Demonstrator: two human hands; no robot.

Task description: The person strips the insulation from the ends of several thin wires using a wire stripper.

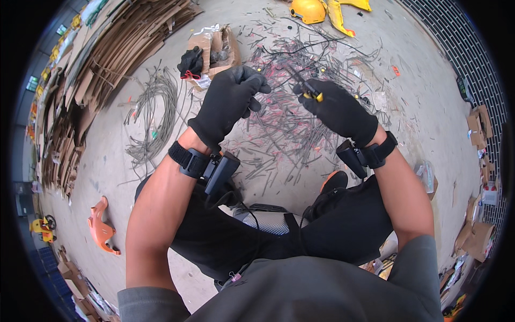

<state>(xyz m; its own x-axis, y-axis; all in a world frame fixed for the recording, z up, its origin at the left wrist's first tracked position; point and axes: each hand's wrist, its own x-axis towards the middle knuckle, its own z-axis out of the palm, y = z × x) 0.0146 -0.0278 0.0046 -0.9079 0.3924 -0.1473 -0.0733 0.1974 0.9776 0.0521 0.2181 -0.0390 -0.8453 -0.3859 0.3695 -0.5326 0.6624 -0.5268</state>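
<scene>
My right hand (336,108), in a black work glove, grips a hand tool (309,89) with black and yellow handles. The tool's dark, narrow end points up and to the left; it is blurred, so its exact kind is unclear. My left hand (229,100), also gloved, is raised opposite with its fingers curled. Whether something thin is pinched in those fingers cannot be made out. Beneath and between both hands spreads a heap of short grey cable offcuts (277,120) mixed with pink-red strands.
A loose coil of grey cable (161,108) lies to the left. Beside it stands an open cardboard box (231,48) with black gloves (190,62) against it. Flattened cardboard (120,52) is stacked at far left. Yellow plastic parts (307,11) and an orange plastic part (100,227) rest on the floor.
</scene>
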